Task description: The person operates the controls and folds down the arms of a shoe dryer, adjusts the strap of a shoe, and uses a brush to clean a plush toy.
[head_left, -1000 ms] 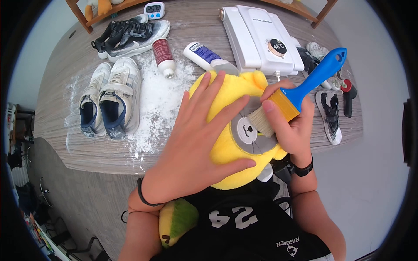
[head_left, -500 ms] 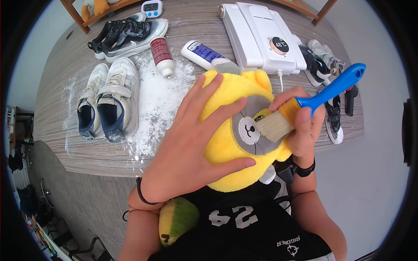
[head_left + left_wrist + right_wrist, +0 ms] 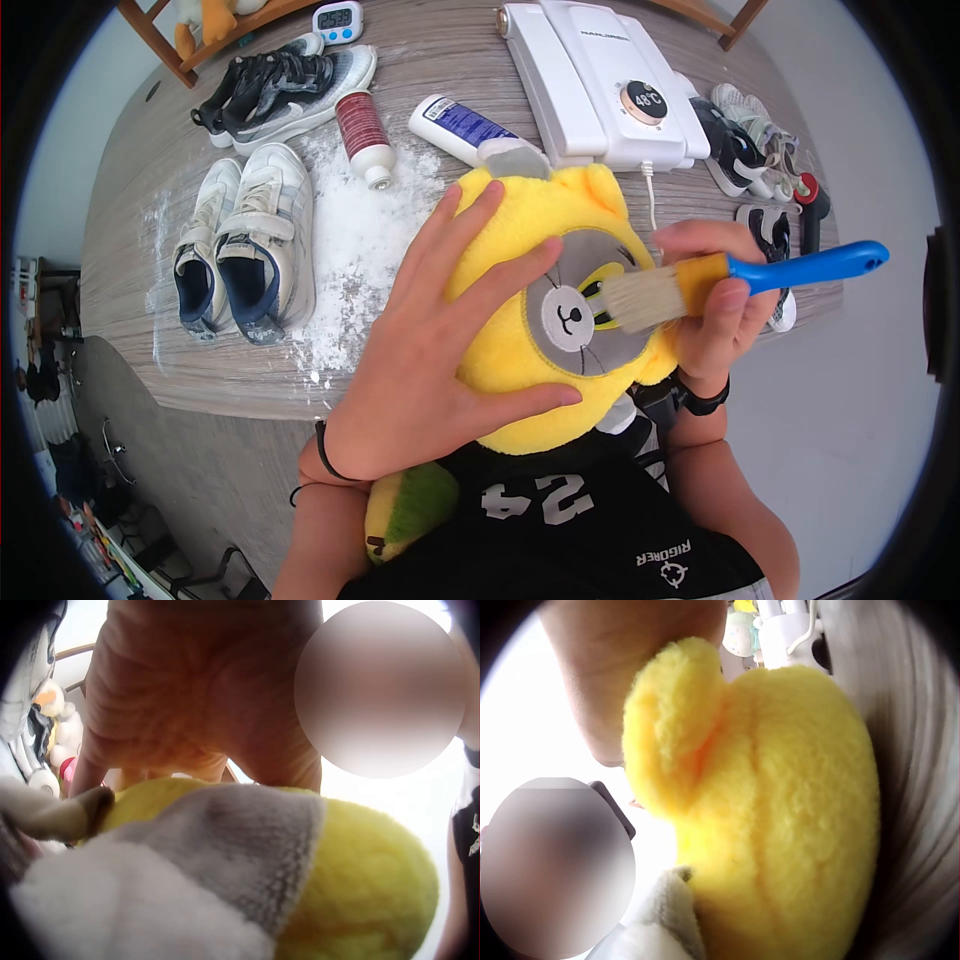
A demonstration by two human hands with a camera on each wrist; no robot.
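Observation:
A yellow plush toy (image 3: 540,205) with a grey face patch and a white muzzle is held at the table's near edge, against the person's front. My left hand (image 3: 410,375) rests on its left side with fingers spread and fairly straight. Its palm (image 3: 202,682) arches over the toy's grey and white parts in the left wrist view. Thumb and fingers of my right hand (image 3: 722,335) pinch a blue-handled paintbrush (image 3: 705,283) by its yellow ferrule. The pale bristles lie over the toy's eye, partly hiding it. Yellow plush fills the right wrist view.
White powder (image 3: 360,230) covers the table left of the toy. Around it are white shoes (image 3: 265,240), black-and-grey shoes (image 3: 285,95), a red-labelled bottle (image 3: 365,135), and a blue-labelled bottle (image 3: 460,128). A white machine (image 3: 610,75) stands behind; more shoes (image 3: 730,145) lie right.
The paintbrush has swung from a steep slant to nearly level, its handle end moving right and down. My right hand has shifted right and down. The left hand stays on the toy.

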